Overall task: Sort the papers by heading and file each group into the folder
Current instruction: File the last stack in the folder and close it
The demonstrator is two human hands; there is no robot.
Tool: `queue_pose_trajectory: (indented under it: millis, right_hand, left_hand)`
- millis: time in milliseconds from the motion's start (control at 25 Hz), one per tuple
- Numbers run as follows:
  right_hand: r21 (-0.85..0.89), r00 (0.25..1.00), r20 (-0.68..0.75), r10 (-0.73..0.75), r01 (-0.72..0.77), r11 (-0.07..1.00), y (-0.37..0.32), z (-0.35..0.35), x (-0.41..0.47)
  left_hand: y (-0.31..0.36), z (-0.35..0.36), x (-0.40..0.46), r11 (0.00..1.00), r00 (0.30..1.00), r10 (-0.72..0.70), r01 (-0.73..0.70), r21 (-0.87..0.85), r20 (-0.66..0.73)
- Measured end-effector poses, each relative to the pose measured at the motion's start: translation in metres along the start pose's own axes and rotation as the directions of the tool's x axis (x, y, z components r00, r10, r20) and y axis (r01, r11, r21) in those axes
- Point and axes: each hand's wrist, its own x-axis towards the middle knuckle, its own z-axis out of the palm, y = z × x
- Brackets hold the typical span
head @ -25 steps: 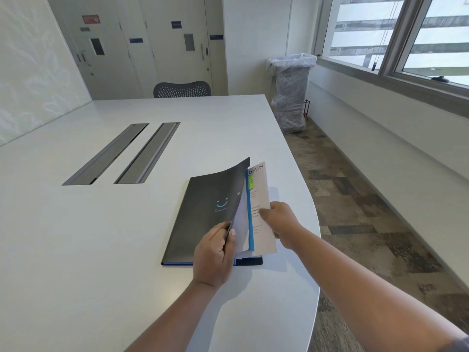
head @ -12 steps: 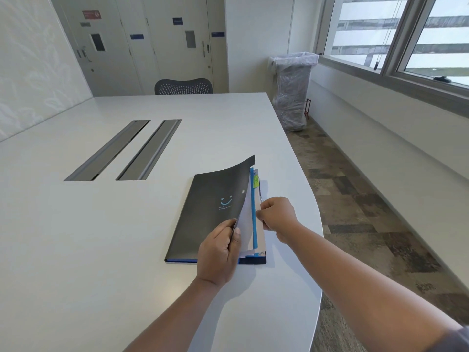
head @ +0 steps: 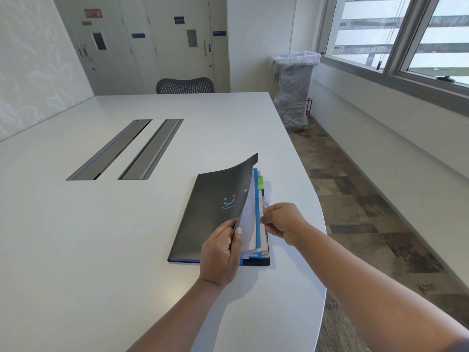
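Folder [head: 215, 212] lies near the right edge of the white table [head: 101, 237], its dark cover bearing a blue smile mark. My left hand [head: 222, 255] pinches the cover's lower right corner and lifts it, thumb on the underside. My right hand [head: 281, 222] has its fingertips closed on the edges of the papers [head: 250, 219] inside, beside a blue divider [head: 257, 232]. A green tab [head: 260, 182] sticks out above.

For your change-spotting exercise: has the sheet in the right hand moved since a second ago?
Yes. The sheet has slid left into the folder, toward the lifted cover; only its edge shows now.
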Motion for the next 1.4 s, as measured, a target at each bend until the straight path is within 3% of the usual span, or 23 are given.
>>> queue_pose_trajectory:
  millis: [400, 720, 920, 1040, 1160, 1400]
  right_hand:
    - [-0.025, 0.997, -0.048, -0.052, 0.051, 0.998, 0.014, 0.022, 0.009]
    - [-0.033, 0.997, -0.006, -0.074, 0.073, 0.997, 0.02, 0.022, 0.006]
    - [-0.067, 0.988, -0.011, -0.154, 0.153, 0.986, 0.028, 0.021, 0.009]
    - [-0.081, 0.955, -0.115, -0.273, 0.264, 0.961, 0.038, 0.02, 0.012]
    - [-0.214, 0.87, -0.245, -0.427, 0.382, 0.899, 0.045, 0.015, 0.016]
    - [-0.524, 0.804, -0.156, -0.574, 0.425, 0.738, 0.044, 0.008, 0.027]
  left_hand:
    - [0.001, 0.001, -0.001, 0.999, 1.0, 0.005, -0.005, -0.052, 0.009]
    - [0.0, 0.0, 0.0, 0.999, 1.0, 0.021, -0.021, -0.033, -0.004]
    - [0.0, 0.0, 0.001, 1.0, 1.0, 0.024, -0.024, -0.001, 0.005]
    - [0.001, -0.001, 0.003, 0.999, 1.0, 0.024, -0.025, 0.026, 0.016]
    - [0.002, -0.001, 0.003, 0.999, 0.996, 0.016, -0.019, 0.034, 0.083]
    - [-0.004, 0.003, 0.001, 0.962, 0.962, -0.047, -0.028, 0.27, 0.268]
